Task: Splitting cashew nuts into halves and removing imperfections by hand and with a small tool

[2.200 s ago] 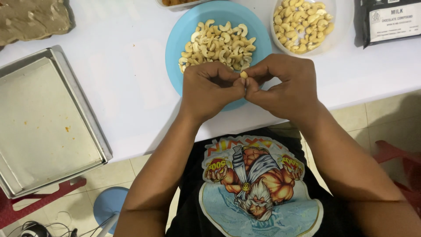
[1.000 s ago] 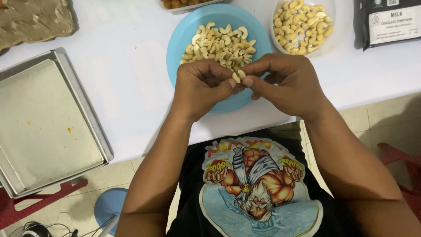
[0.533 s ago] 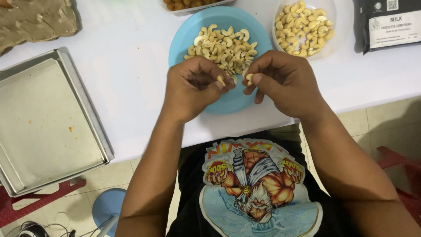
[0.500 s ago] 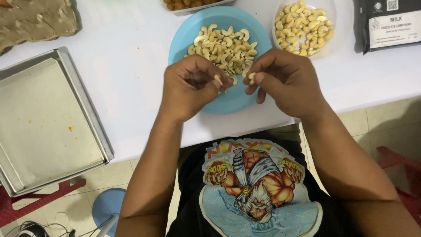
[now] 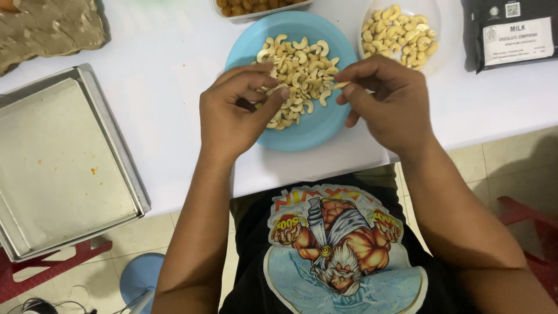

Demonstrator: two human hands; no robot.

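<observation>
Where the pile of pale cashew halves (image 5: 297,68) lies on the blue plate (image 5: 317,129), it sits just beyond both hands, toward the far side of the bench (image 5: 168,70), and the hands hover over the plate's near half. The right hand (image 5: 388,103) pinches a small cashew piece (image 5: 342,85) between thumb and forefinger; the piece is a sliver whose long axis runs roughly left to right, pointing toward the pile. The left hand (image 5: 235,110) is curled, fingertips drawn in toward the thumb at the pile's left edge; whether it grips a nut cannot be told, since the fingers hide the inside of the hand. The two hands stand apart, with the pile showing in the gap between them. Of the two, the left hand's fingertips lie closer to the heap, touching or almost touching its near-left nuts; the right hand's pinch is just beside the heap's right edge.

Far and right of the plate stands a white bowl (image 5: 431,13) holding yellower cashews (image 5: 395,36), near the right hand and beyond it. At the far edge, a clear container (image 5: 264,13) of brown nuts is partly in view. A black packet (image 5: 511,35) lies at far right. To the left, well apart from the plate, a metal baking tray (image 5: 64,168) overhangs the near edge, and a brownish crumpled sheet (image 5: 49,26) lies at far left.
</observation>
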